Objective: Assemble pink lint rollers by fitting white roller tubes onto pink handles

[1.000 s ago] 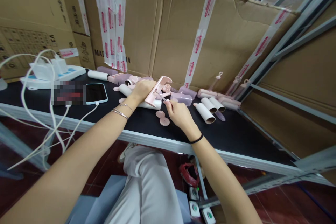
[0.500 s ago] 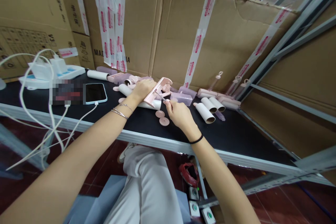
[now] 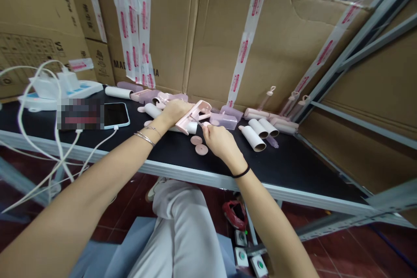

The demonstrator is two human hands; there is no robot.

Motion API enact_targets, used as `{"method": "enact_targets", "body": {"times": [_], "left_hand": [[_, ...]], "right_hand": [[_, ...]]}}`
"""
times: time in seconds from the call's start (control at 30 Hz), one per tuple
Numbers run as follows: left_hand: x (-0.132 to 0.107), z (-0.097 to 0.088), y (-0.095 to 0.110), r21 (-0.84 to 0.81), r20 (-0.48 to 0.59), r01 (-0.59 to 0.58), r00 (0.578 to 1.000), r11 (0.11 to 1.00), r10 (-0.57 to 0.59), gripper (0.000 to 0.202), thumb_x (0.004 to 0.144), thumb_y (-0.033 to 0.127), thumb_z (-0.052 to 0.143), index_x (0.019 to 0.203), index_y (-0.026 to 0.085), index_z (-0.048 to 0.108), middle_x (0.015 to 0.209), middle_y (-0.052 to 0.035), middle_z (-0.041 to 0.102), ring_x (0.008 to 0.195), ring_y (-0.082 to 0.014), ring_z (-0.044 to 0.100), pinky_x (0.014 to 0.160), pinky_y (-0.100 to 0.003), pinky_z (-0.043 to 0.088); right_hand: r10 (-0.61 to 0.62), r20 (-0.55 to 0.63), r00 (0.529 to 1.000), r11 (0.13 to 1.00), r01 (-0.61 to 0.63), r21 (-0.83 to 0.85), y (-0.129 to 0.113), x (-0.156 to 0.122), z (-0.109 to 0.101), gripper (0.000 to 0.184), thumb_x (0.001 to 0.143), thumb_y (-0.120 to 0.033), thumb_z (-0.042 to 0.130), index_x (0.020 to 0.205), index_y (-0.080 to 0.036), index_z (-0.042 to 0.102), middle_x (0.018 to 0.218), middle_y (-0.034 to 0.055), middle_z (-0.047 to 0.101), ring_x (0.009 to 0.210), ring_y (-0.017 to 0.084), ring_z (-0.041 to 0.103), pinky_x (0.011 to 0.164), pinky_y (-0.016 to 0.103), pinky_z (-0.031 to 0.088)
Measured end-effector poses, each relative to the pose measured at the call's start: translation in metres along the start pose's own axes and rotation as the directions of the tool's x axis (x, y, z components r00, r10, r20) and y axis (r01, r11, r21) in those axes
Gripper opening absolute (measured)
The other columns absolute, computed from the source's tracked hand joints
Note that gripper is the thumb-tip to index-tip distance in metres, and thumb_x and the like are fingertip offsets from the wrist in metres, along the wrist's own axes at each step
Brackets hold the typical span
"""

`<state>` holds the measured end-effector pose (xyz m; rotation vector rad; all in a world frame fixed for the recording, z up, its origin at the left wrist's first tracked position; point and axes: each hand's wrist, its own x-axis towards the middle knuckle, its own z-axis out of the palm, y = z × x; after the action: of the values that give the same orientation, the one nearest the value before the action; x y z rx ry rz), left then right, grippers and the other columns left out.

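My left hand [image 3: 177, 111] grips a pink plastic bracket [image 3: 186, 124] with raised ends, holding it tilted above the table; most of its fingers are hidden behind the part. In my closed right hand [image 3: 222, 142] is a screwdriver [image 3: 196, 120], its thin metal shaft reaching the bracket's face. The handle is mostly covered by the fingers. Below the bracket lie two pink discs [image 3: 201, 150]. Just behind it rests a white tube [image 3: 192, 128], partly covered. Translucent purple pieces [image 3: 224, 120] lie beyond my right hand.
Several white cardboard tubes [image 3: 252, 139] lie to the right, near pink rollers with upright loops [image 3: 270, 91]. A phone [image 3: 116, 115] and a power strip [image 3: 78, 91] with white cables sit at left. Cardboard [image 3: 215, 43] walls the back; a metal rail [image 3: 202, 178] edges the table.
The whole view has shifted slightly, so things appear a little further left. Both hands keep their hold, and the screwdriver shaft still meets the bracket.
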<state>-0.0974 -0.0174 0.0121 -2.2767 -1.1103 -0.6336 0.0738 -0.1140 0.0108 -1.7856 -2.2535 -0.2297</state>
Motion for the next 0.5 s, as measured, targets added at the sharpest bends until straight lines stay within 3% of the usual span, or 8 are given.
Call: {"method": "enact_targets", "body": {"times": [0.1,0.2,0.3,0.4,0.5], "left_hand": [[0.003,-0.004,0.008,0.015,0.135,-0.047,0.99,0.999,0.045,0.03,0.087,0.034,0.048,0.099,0.014,0.067,0.086,-0.0111,0.071,0.077,-0.0249,0.066,0.065,-0.033,0.044],[0.009,-0.005,0.011,0.065,0.184,0.094,0.977,0.993,-0.104,0.046,0.076,0.051,0.062,0.099,0.011,0.066,0.087,-0.0148,0.07,0.083,-0.0315,0.067,0.066,-0.035,0.045],[0.011,-0.001,0.007,0.113,0.176,0.18,0.964,0.977,-0.198,0.045,0.077,0.05,0.062,0.093,0.008,0.066,0.088,-0.0186,0.07,0.087,-0.0343,0.067,0.067,-0.036,0.045],[0.008,0.005,0.003,0.136,0.144,0.17,0.971,0.976,-0.189,0.036,0.084,0.042,0.052,0.093,0.009,0.065,0.089,-0.017,0.07,0.084,-0.0304,0.068,0.064,-0.033,0.043],[0.003,0.007,-0.001,0.141,0.097,0.158,0.98,0.977,-0.173,0.036,0.082,0.045,0.056,0.093,0.011,0.065,0.084,-0.0145,0.07,0.081,-0.0284,0.067,0.062,-0.031,0.041]], "right_hand": [[0.022,0.004,1.0,1.0,-0.022,-0.021,-0.004,0.004,0.001,0.044,0.099,-0.034,0.023,0.101,-0.015,0.063,0.096,0.0133,0.07,0.091,0.025,0.069,0.073,0.03,0.049],[0.07,-0.02,0.997,0.997,-0.071,-0.009,-0.002,0.006,0.001,0.045,0.098,-0.035,0.024,0.1,-0.016,0.064,0.098,0.0138,0.07,0.092,0.026,0.068,0.074,0.032,0.05],[0.106,-0.041,0.994,0.994,-0.105,0.006,0.004,0.006,0.0,0.044,0.098,-0.037,0.024,0.1,-0.017,0.064,0.096,0.0131,0.07,0.09,0.026,0.068,0.076,0.034,0.05],[0.081,-0.03,0.996,0.996,-0.08,0.034,0.006,0.004,0.0,0.044,0.099,-0.037,0.023,0.101,-0.019,0.063,0.098,0.0113,0.07,0.094,0.025,0.067,0.077,0.033,0.049],[0.025,-0.013,1.0,0.999,-0.024,0.048,0.005,0.003,0.0,0.043,0.099,-0.037,0.021,0.105,-0.02,0.06,0.102,0.0099,0.07,0.095,0.024,0.067,0.074,0.03,0.047]]}}
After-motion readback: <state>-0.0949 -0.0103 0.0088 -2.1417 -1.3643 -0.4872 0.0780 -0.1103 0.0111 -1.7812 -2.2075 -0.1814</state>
